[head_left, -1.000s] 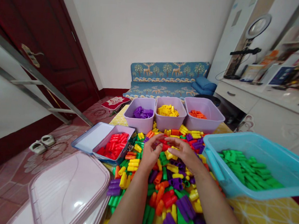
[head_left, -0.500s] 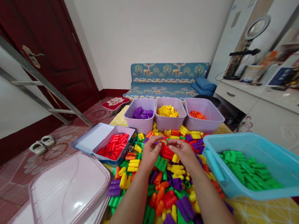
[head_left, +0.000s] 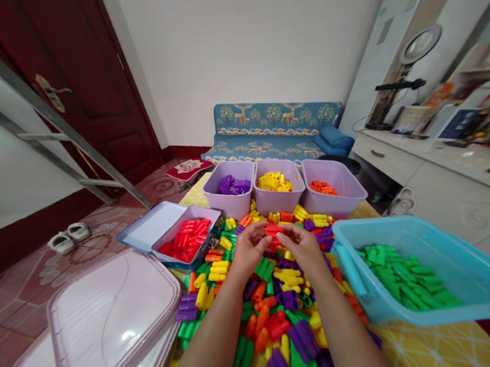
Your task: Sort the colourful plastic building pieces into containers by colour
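Over the middle of a pile of bullet-shaped plastic toy pieces, my left hand (head_left: 249, 249) and my right hand (head_left: 305, 251) face each other. Between their fingertips is a red toy piece (head_left: 274, 231), gripped from both sides with fingers curled and thumbs on the near side. More red pieces lie just beneath, partly covered by the hands. Around my wrists the loose pile mixes colours: green pieces (head_left: 264, 269), yellow pieces (head_left: 220, 270), purple pieces (head_left: 304, 341) and orange pieces (head_left: 262, 319).
Lilac bins hold purple (head_left: 226, 204), yellow (head_left: 277, 203) and orange pieces (head_left: 332, 207) at the back. Left, a lilac box (head_left: 209, 231) contains red pieces; a blue tub (head_left: 411, 227) at right contains green. Pale lids (head_left: 112, 303) lie front left. A ladder (head_left: 62, 129) leans beyond.
The red piece has come up between the fingertips, and both hands have closed on it. My right hand has shifted slightly; the bins and the rest of the pile look the same.
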Motion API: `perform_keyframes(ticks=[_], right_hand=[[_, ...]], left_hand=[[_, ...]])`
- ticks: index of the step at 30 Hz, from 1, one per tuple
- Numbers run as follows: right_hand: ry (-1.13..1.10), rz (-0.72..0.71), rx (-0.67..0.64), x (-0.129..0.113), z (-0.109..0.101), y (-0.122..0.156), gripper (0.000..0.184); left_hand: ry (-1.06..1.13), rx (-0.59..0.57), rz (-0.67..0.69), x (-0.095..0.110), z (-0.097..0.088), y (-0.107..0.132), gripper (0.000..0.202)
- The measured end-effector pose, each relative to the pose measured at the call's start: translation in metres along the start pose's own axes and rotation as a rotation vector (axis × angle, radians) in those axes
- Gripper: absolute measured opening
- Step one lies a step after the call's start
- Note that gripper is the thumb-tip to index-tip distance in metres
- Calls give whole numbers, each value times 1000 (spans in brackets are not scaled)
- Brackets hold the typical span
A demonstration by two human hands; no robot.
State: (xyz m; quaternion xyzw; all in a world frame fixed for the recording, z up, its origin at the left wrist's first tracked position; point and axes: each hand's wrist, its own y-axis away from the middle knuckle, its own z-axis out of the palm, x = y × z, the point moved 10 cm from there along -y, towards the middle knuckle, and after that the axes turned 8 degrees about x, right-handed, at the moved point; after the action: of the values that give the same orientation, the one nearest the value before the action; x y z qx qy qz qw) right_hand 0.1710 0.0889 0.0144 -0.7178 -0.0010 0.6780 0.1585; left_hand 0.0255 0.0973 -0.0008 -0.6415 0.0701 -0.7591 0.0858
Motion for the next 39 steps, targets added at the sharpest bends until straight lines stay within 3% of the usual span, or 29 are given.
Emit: perform_keyframes(ticks=[7, 10, 15, 22, 39], right_hand=[[68, -1, -5, -8, 2, 2, 24], [30, 32, -4, -11, 2, 3, 23], [117, 168, -190, -12, 15, 15, 23], [265, 139, -420, -20, 19, 28, 19], [298, 197, -453, -8, 17, 30, 17]], left_hand=[[37, 94, -22, -1, -13, -4, 26], [6, 193, -24, -1, -26, -5, 23], [-61, 313, -23, -4, -42, -6, 22], [-150, 272, 19, -3, -38, -7, 19], [-166, 267, -9, -3, -35, -6, 19]])
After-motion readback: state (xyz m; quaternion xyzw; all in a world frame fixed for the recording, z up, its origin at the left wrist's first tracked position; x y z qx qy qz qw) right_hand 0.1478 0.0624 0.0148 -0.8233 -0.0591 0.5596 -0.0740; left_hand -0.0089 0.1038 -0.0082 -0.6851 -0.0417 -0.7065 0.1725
